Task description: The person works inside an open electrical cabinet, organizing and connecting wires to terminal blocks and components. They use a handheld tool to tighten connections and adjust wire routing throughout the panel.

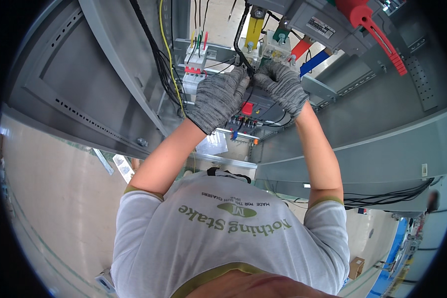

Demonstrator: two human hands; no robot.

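Holds gloved left hand (221, 95) and gloved right hand (284, 87) at either side of the black wire harness (237, 43), below the yellow busbar (254, 32), probably to steady it, with fingers curled inward and any pinch too hidden to tell.

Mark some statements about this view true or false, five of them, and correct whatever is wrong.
1. The left hand wears a grey striped glove. True.
2. The right hand is bare. False: the right hand is gloved too.
3. Both hands are close to the black cable. True.
4. The long red handle is at the picture's upper left. False: the red handle is at the upper right.
5. The blue bar is to the right of the yellow bar. True.
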